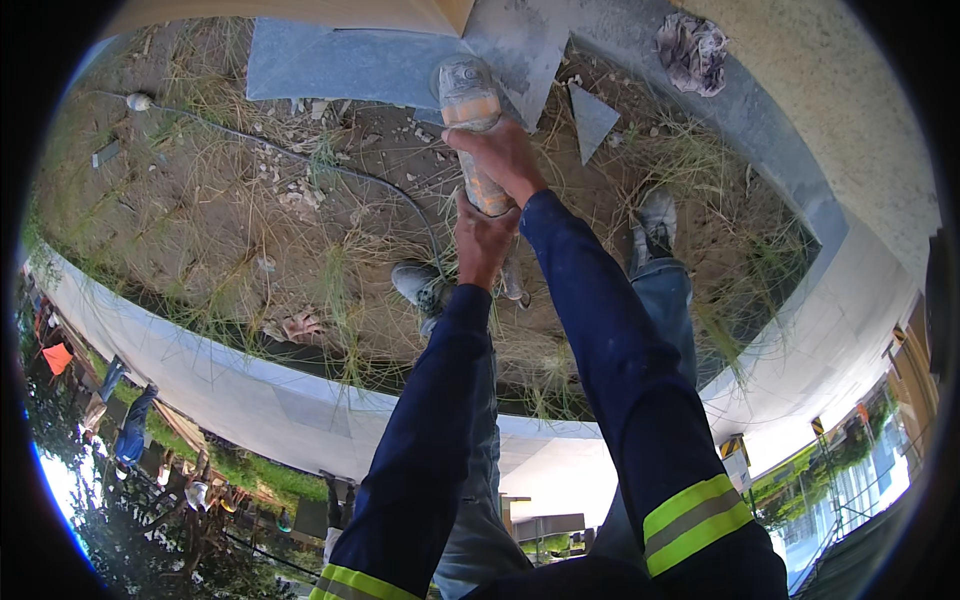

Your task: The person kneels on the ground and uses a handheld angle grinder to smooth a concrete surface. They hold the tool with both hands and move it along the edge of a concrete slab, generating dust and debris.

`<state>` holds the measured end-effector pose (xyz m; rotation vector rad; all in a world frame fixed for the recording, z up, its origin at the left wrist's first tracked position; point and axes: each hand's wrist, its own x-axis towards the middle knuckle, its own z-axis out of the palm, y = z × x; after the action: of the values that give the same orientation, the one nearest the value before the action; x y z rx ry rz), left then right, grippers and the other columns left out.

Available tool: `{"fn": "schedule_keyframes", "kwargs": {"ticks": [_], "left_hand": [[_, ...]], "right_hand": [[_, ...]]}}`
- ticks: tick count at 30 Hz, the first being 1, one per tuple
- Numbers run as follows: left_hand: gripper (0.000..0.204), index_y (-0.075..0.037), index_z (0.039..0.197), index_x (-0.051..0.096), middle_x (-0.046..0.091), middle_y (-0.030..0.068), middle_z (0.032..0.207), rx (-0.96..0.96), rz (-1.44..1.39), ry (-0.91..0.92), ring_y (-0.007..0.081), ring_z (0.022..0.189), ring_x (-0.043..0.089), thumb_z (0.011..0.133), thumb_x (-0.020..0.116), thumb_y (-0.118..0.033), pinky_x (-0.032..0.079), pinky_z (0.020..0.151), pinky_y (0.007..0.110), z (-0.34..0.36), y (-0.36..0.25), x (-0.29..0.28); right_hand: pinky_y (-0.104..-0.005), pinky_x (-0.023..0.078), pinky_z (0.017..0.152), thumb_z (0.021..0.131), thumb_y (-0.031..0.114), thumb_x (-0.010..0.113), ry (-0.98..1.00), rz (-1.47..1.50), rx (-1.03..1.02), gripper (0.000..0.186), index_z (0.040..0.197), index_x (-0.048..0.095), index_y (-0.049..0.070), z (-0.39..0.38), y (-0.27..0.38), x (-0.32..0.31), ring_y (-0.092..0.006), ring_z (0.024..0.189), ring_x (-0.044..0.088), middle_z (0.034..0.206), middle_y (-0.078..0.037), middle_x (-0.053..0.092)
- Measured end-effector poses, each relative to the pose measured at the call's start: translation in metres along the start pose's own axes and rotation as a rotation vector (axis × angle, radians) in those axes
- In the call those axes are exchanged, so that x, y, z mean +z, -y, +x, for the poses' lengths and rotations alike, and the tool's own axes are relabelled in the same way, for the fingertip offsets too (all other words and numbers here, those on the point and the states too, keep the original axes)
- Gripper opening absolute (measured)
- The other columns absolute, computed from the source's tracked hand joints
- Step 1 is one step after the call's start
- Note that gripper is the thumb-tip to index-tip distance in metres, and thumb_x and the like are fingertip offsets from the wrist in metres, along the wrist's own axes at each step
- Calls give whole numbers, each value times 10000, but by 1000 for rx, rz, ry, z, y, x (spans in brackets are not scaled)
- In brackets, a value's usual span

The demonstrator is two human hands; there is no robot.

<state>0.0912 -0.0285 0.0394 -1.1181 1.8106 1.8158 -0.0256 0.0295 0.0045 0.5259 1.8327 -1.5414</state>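
A dusty angle grinder with orange patches on its body points away from me. Its far end is over the grey stone slab; whether the disc touches the stone cannot be made out. My right hand is wrapped round the middle of the tool. Closer to me, my left hand is closed round its rear end. A dark power cord runs off to the left from near the tool, with a pale round piece on it.
My shoes stand on dry soil with grass and stone chips. A triangular stone offcut lies right of the grinder. Crumpled material rests on the grey ledge. A pale curved wall borders the bed behind me; people are beyond it.
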Motion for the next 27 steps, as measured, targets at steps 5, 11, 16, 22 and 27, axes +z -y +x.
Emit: {"fn": "schedule_keyframes", "kwargs": {"ticks": [5,11,16,22,27], "left_hand": [[646,52,1265,460,711,156,1036,13,-80,-67,203,848,720,806,838,-200,584,742,343,-12,15,6],[661,50,1270,457,721,174,1034,21,-5,-50,221,827,728,797,844,-202,585,730,353,1,-7,7],[662,51,1268,455,721,173,1033,18,-45,-76,223,824,725,793,843,-197,584,724,355,-3,6,10],[643,45,1245,464,715,167,1014,23,-23,-89,210,811,721,786,844,-196,583,714,354,6,-4,10],[621,38,1241,465,710,166,1002,12,13,-86,215,800,720,795,833,-190,585,714,359,-1,-5,14]], "right_hand": [[-410,600,785,717,412,824,18,-141,-79,507,1051,785,32,-4,-10,4,-309,871,782,951,-169,793],[-412,600,784,717,429,834,49,-50,-38,534,1069,786,31,12,-1,-1,-298,887,779,995,-179,791],[-409,598,778,728,410,837,50,-55,-65,521,1071,782,22,4,2,-2,-293,879,776,995,-169,791],[-417,597,784,729,407,845,69,-71,-80,517,1055,786,10,10,11,-2,-297,874,778,969,-165,793],[-418,598,784,716,418,852,30,-96,-109,512,1031,797,18,13,1,-5,-296,853,780,933,-174,793]]}}
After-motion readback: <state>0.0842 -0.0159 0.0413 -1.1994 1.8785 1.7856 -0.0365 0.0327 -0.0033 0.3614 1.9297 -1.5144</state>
